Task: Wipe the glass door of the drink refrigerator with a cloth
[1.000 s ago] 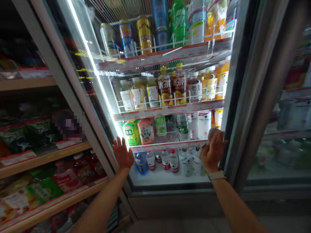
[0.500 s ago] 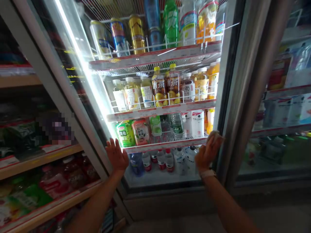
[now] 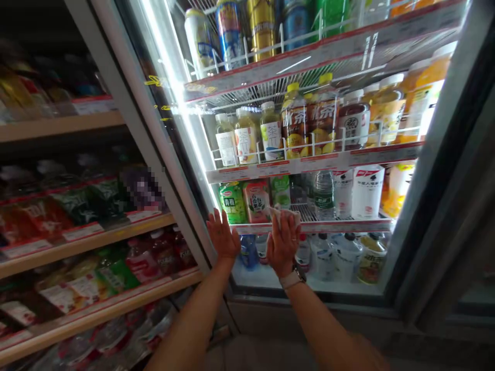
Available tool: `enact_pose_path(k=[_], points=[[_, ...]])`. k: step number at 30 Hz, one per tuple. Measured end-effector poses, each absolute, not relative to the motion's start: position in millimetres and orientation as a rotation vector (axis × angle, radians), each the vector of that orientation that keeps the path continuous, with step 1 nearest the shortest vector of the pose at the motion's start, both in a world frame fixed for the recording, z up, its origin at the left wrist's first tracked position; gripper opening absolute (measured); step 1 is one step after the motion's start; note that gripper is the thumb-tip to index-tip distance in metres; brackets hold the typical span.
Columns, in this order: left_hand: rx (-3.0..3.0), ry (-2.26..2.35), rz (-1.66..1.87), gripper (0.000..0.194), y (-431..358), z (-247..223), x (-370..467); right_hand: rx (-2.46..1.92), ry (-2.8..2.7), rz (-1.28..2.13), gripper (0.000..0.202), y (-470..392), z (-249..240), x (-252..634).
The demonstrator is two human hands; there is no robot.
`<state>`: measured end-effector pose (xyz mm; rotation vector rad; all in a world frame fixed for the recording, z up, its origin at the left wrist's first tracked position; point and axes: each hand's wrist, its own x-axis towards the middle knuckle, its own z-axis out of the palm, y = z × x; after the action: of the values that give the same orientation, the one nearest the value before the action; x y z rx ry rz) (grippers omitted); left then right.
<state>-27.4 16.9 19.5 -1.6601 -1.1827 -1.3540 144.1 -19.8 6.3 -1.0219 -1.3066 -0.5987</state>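
While most of the drinks sit behind glass, the far left has wooden-edged shelves (image 3: 124, 233) of bottles and packs, dim and partly blurred. Next comes a slanting metal frame (image 3: 145, 139), then a bright light strip (image 3: 164, 51). Left hand (image 3: 225, 239): raised near the frame, fingers spread, nothing held, just below the green bottle (image 3: 232, 203) as seen from here. It looks flat on the glass door (image 3: 348, 303), but contact is hard to confirm from this angle. Right hand (image 3: 283, 242): fingers up and close together, grasping a pale cloth (image 3: 294, 215). Cloth is bunched, shows past the fingertips, and overlaps the red bottle (image 3: 255, 202) and shelf edge in view. Watch (image 3: 293, 278) on that wrist. Further right: clear water bottle (image 3: 324, 196), white bottles (image 3: 367, 190), orange drinks, then a dark frame (image 3: 429, 206). Risks: the bunched cloth could slip free if the grasp loosens; bare fingertips past its edge could smudge the pane; the left palm could leave a print if it presses; the watch could knock the glass if the wrist drops forward
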Motion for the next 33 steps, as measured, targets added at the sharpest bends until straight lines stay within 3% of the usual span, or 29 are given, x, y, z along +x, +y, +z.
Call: enact_pose_path(k=[7,12,21,33], points=[[-1.664,-1.230,-1.360,0.061,25.8,8.7,-35.1,-0.862,-1.559,-0.628,0.059,-19.5,-27.9,78.1],[-1.647,-1.202,-1.341,0.062,24.6,10.7,-35.4,-0.864,-1.671,-0.651,0.056,-19.0,-33.1,83.3],[-1.702,-1.189,-1.409,0.063,19.0,20.0,-30.8,-0.985,-1.540,-0.802,0.059,-22.7,2.5,209.4],[-1.694,-1.205,-1.462,0.069,26.4,21.4,-33.7,-1.158,-1.193,-0.896,0.062,-23.1,-37.6,368.3]])
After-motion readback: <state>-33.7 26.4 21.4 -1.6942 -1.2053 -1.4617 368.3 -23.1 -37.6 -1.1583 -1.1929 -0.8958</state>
